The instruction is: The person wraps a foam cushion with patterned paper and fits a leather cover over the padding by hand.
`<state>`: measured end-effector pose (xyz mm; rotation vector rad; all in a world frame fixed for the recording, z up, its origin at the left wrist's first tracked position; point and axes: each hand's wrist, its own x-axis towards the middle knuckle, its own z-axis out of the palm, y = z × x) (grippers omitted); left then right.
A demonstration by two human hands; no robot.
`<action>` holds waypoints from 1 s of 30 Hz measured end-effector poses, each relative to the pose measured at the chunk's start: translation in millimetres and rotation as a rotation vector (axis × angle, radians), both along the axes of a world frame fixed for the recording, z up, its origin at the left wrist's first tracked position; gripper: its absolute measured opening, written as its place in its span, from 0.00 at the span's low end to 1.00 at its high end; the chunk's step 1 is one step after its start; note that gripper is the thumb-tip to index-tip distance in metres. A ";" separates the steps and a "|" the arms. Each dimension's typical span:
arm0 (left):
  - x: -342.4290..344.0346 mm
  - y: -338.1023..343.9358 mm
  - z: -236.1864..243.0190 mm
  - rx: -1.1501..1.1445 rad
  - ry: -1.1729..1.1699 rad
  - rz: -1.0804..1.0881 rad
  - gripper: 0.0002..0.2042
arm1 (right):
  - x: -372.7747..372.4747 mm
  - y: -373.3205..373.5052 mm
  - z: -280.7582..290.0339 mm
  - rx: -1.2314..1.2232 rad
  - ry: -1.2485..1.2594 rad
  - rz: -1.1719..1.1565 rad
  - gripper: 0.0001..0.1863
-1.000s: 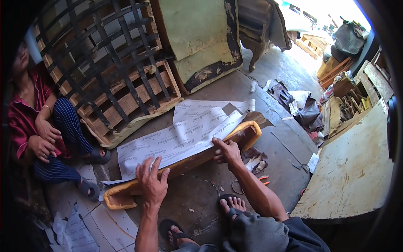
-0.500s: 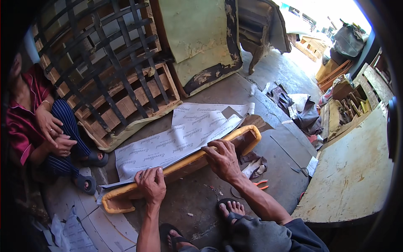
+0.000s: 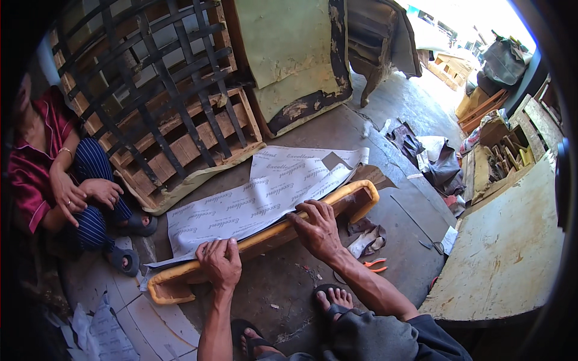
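From my end of the feed, the largest risk I see is the strapped wooden frame, which stands tilted beyond the work, close to a seated person on the left; a knock to it could, I judge, make its foot slip on the dark floor.

Next, the white printed sheet lies along the far side of the padded frame. I'd worry about creasing or skewing, because I see nothing weighing down its outer corners if the frame were dragged against it.

The padded frame, a shallow U with an orange edge, sits mid-floor, its left end close to the dark floor's left edge, where pale tiles begin. Its long axis runs slantwise — near left to far right — with the open side of the U and both short ends turned toward the near side. Uneven pressure at its two ends might make it rock or swivel.

The left hand is curled over the padded edge toward the left end, the right hand likewise past the middle; both grip the frame, though I cannot tell whether fingertips catch the sheet too.

Smallest, orange-handled pliers lie near the right foot — a careless step could catch them.
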<state>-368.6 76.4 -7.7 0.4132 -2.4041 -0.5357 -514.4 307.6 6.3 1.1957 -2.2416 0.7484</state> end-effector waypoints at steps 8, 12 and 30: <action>-0.6 -0.5 -1.9 0.037 -0.084 0.067 0.11 | 3.6 3.9 -20.5 0.044 0.040 0.015 0.22; -3.8 1.1 1.0 0.076 -0.098 0.116 0.11 | 5.1 1.1 -12.7 -0.019 0.036 0.031 0.18; -12.5 48.9 -18.7 -0.266 -0.036 -0.285 0.21 | 26.7 9.8 -30.3 0.094 -0.013 0.000 0.34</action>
